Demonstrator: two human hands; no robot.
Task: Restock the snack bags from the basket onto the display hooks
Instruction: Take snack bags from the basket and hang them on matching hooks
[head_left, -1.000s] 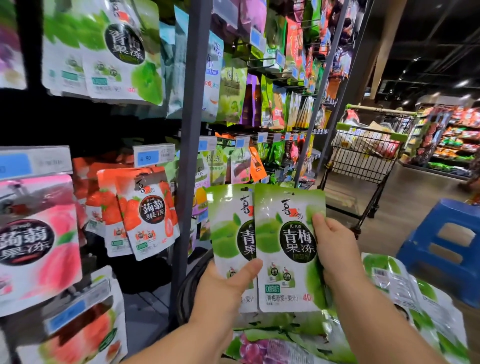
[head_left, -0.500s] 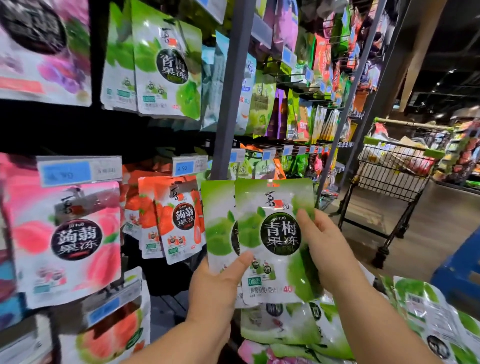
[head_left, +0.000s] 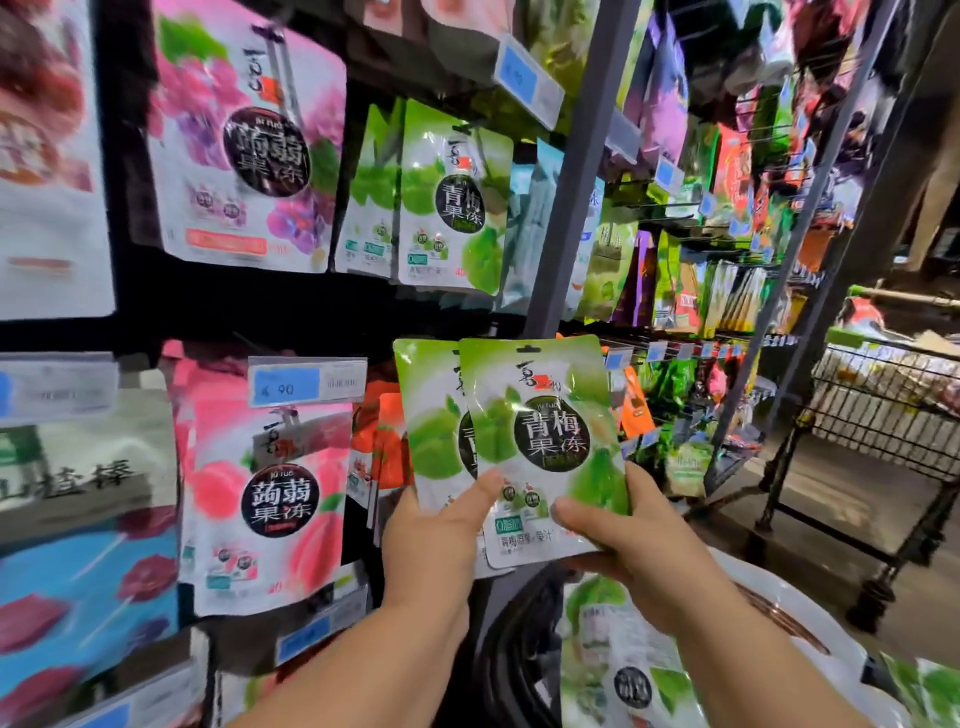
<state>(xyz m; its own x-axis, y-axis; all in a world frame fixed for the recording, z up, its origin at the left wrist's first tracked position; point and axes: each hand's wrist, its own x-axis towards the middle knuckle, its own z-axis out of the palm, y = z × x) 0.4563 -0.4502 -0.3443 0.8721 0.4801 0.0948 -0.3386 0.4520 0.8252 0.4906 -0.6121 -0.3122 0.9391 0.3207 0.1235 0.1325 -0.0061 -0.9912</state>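
1. Peach jelly bags (head_left: 270, 499) hang at 9 o'clock under a blue price tag (head_left: 283, 387). Not the target row.
2. Left hand (head_left: 431, 540): fingers curled behind, thumb pressed on the front, pinching the lower edge of the rear green bag (head_left: 428, 431).
3. Hanging green bags (head_left: 452, 202) on their hook, at 11 o'clock from the held pair. Same print as the held stock. A second ago this row sat far higher in view; the pair has been lifted towards it.
4. Front green bag (head_left: 540, 436) overlaps the rear one, upright, hang-hole at top.
5. Right hand (head_left: 639, 540): thumb across the front bag's lower face, fingers wrapped underneath, firm hold.
6. Basket (head_left: 498, 660) at 6 o'clock, more green bags inside. Shopping cart (head_left: 883, 415) at 3 o'clock.
7. Judgement: approach under way, hooking not yet begun. The hang-holes need lining up with the hook tip.
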